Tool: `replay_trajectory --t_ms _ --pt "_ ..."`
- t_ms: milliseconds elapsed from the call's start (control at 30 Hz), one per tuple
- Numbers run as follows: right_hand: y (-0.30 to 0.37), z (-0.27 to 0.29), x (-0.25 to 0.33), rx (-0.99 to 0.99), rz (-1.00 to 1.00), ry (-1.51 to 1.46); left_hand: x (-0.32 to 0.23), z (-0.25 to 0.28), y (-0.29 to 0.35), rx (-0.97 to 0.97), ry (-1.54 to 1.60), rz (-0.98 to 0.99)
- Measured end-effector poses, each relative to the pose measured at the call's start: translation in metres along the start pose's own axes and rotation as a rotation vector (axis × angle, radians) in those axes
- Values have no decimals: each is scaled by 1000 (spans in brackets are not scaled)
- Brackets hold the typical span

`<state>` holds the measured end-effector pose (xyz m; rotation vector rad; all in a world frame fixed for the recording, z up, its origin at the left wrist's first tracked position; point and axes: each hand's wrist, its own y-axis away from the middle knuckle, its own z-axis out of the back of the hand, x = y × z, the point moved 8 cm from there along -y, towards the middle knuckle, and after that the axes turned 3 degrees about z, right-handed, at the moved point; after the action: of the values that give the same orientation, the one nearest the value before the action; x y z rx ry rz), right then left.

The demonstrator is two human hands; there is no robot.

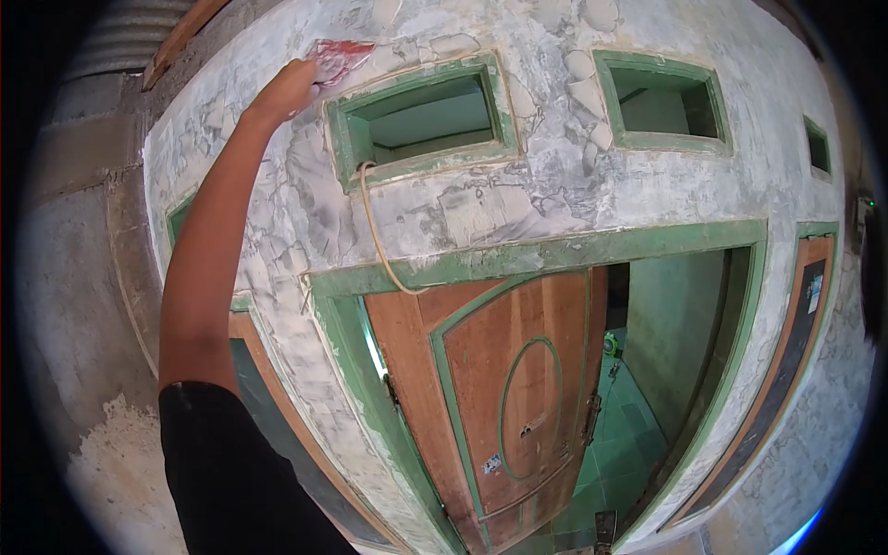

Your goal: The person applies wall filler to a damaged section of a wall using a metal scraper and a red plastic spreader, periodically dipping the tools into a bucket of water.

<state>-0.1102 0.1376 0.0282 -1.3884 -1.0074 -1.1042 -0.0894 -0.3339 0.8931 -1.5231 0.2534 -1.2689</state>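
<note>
My left hand (289,89) is raised high at the upper left, its fingers closed round a red putty scraper (342,61). The scraper is flat, smeared with whitish putty, and its blade lies on or very close to the wall (546,199). That wall is grey-white with rough patches of filler. Just below and right of the scraper is a green-framed vent opening (507,129). My right hand is out of the picture.
A brown wooden door (481,370) with green trim stands ajar under a green lintel (555,250). A tan cord (375,227) hangs from the vent frame. Another green-framed opening (661,143) is to the right. A wooden beam (180,42) juts in at the upper left.
</note>
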Motion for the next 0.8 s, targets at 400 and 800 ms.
replay_trajectory --t_ms 400,800 --pt "-11 10 1 -20 8 -13 -23 26 -72 -277 99 148" --pt "-2 11 -12 -11 -36 -4 85 -5 27 -48 -61 50"
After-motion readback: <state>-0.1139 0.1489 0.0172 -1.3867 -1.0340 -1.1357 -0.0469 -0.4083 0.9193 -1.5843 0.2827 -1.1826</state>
